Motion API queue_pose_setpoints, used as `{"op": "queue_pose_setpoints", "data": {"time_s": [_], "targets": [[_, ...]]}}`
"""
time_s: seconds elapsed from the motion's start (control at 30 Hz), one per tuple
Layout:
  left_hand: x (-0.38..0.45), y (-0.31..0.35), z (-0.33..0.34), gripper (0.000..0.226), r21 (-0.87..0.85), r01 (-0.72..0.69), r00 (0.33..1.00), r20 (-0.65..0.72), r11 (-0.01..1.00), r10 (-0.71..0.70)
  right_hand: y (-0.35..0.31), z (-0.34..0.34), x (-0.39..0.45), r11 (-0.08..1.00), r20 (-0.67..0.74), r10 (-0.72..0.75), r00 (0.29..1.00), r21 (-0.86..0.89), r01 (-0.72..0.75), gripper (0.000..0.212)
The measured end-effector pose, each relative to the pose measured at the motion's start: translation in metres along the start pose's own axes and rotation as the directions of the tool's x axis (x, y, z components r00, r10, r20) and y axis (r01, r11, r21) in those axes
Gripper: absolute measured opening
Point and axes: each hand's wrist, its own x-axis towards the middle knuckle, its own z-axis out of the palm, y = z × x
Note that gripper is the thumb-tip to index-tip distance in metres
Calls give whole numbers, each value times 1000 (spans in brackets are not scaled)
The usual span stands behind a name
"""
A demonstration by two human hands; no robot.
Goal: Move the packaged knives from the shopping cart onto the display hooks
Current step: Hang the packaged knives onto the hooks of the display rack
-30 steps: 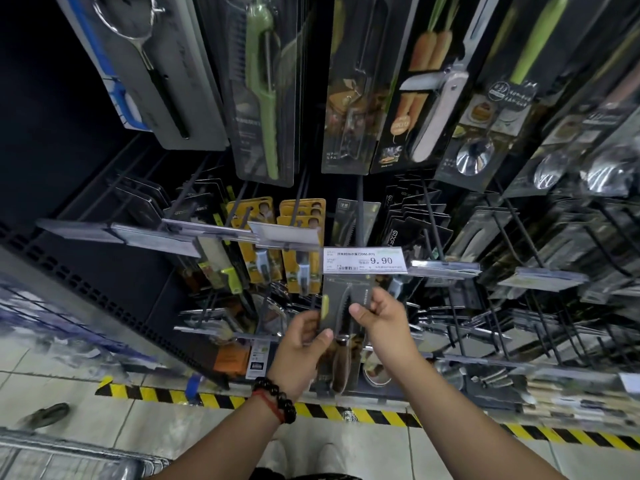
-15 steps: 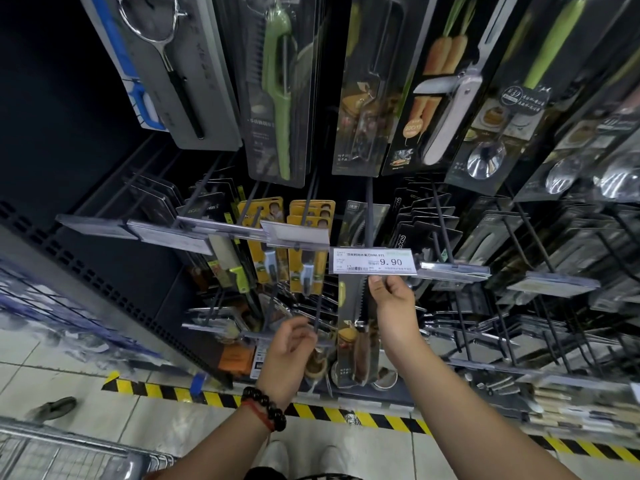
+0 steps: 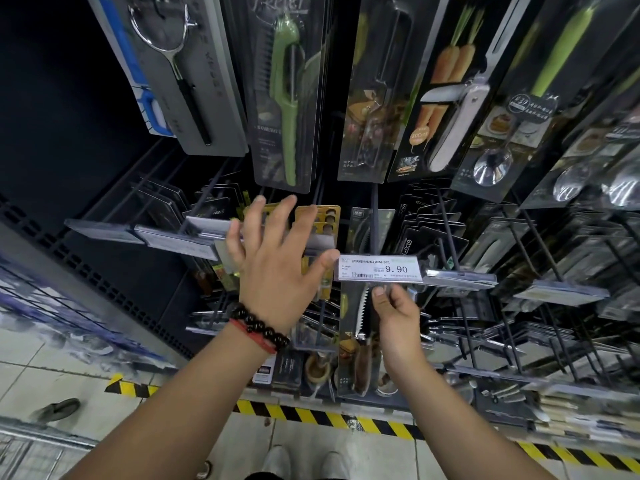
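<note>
a person's right hand (image 3: 393, 315) pinches a packaged knife (image 3: 360, 327) hanging under the 9.90 price tag (image 3: 379, 269), apparently threading it onto the display hook (image 3: 374, 223), while the left hand (image 3: 277, 258), fingers spread and released, reaches toward neighbouring packs.

Left hand (image 3: 277, 268): spreading its fingers wide before the yellow packages (image 3: 320, 223).
Right hand (image 3: 394, 313): pinching the packaged knife (image 3: 358, 327) under the price tag (image 3: 379, 269).
Shopping cart (image 3: 31, 445): showing at the lower left.
</note>
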Motion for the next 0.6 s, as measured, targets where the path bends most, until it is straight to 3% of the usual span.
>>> {"op": "queue_pose_setpoints", "data": {"time_s": [0.07, 0.2, 0.37, 0.6], "targets": [[-1, 1, 2, 56, 21, 4, 1000, -26, 1000, -4, -1, 0, -1, 1000, -13, -24, 1000, 5, 24, 34], [-1, 3, 3, 55, 41, 19, 999, -49, 999, -17, -6, 4, 6, 1000, -33, -13, 999, 15, 13, 16], [-1, 4, 2, 56, 46, 18, 999, -44, 999, -16, -9, 7, 14, 999, -46, 54, 997, 8, -53, 19], [-2, 4, 2, 53, 54, 18, 998, -54, 998, -15, 0, 4, 6, 1000, -28, 28, 999, -9, -28, 22]]}}
